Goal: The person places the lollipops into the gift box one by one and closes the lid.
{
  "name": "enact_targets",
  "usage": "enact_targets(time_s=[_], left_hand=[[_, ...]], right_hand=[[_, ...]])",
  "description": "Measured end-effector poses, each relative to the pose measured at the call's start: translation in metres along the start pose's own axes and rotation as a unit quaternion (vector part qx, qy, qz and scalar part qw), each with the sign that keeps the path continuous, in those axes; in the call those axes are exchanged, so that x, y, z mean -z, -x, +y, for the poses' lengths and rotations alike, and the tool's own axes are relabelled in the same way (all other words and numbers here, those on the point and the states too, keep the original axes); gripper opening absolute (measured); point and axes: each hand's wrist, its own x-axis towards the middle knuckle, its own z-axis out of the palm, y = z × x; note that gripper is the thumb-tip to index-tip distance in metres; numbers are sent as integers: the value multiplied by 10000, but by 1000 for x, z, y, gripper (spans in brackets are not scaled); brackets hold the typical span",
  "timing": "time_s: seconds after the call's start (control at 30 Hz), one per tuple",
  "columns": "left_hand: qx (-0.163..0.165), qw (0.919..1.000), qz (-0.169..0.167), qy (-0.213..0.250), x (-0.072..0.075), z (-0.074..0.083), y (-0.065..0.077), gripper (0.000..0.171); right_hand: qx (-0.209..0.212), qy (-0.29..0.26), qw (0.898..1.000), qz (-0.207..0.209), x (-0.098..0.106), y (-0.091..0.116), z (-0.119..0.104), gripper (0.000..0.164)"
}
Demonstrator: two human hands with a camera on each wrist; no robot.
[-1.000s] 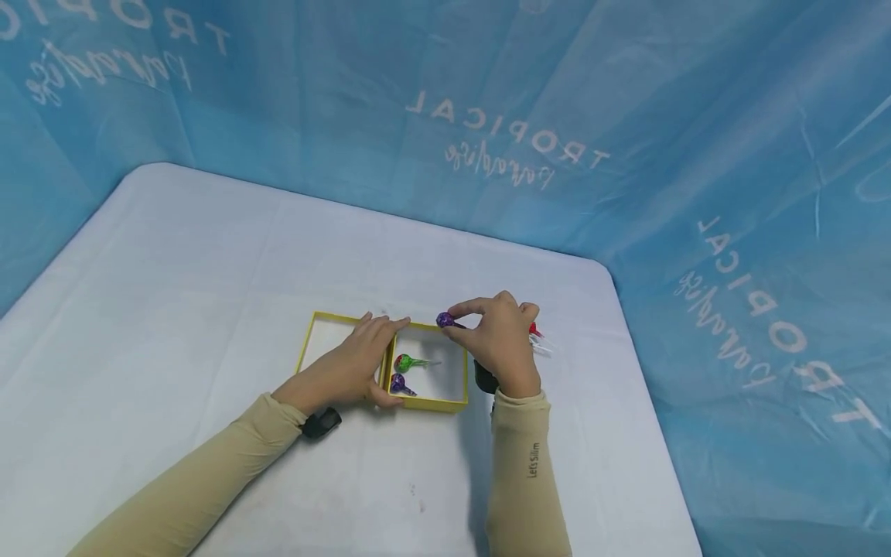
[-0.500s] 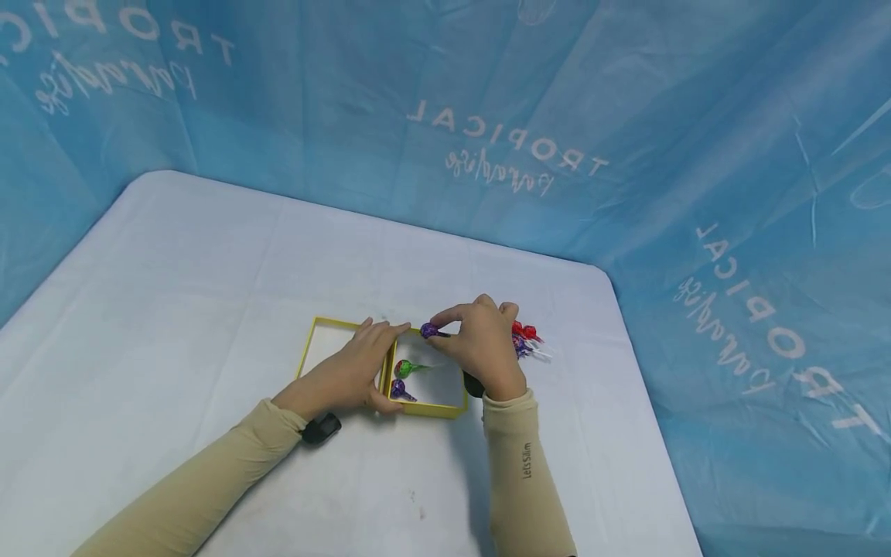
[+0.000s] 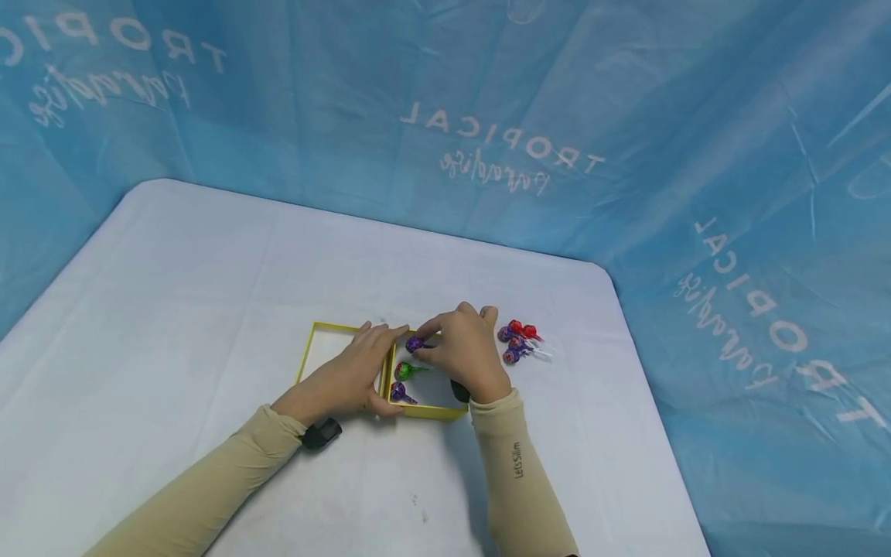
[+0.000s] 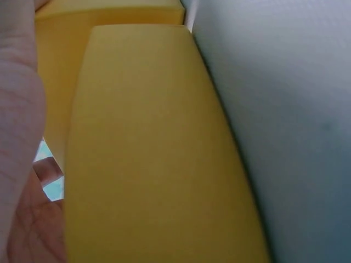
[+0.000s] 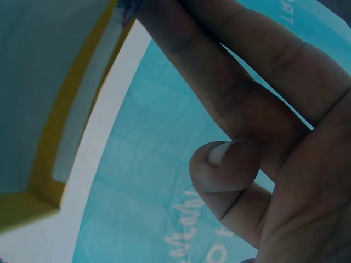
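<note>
My right hand (image 3: 468,352) pinches a purple-wrapped lollipop (image 3: 414,344) by thumb and forefinger, at the far left part of the right-hand yellow box (image 3: 435,414). Inside that box lie a green lollipop (image 3: 404,371) and another purple lollipop (image 3: 398,391), heads toward the left wall. My left hand (image 3: 355,367) spans the box's left side, thumb at the near wall and fingertips at the far wall. In the left wrist view, yellow outer walls (image 4: 148,137) fill the middle beside the palm. The right wrist view catches only a bit of the wrapped lollipop (image 5: 127,6).
A second shallow yellow box or lid (image 3: 313,340) stands against the first on its left, partly under my left hand. To the right lies a pile of red and purple lollipops (image 3: 517,340) with white sticks. White cloth (image 3: 209,263) covers the table; blue curtains (image 3: 334,116) hang behind.
My right hand has moved left and down with the purple lollipop, from the box's far right corner to its far left part, uncovering the lollipop pile. My left hand keeps its place.
</note>
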Motion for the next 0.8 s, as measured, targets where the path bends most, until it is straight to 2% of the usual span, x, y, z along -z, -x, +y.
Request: enact_targets(time_s=[0.13, 0.6, 0.8], left_hand=[[-53, 10000, 40, 15, 0, 0, 0, 115], [-124, 9999, 83, 63, -1, -1, 1, 115], [-21, 9999, 17, 167, -1, -1, 0, 116]], right_hand=[[80, -67, 9999, -25, -3, 0, -3, 20], [102, 307, 9992, -217, -13, -2, -8, 23], [95, 443, 9984, -325, -22, -4, -7, 21]])
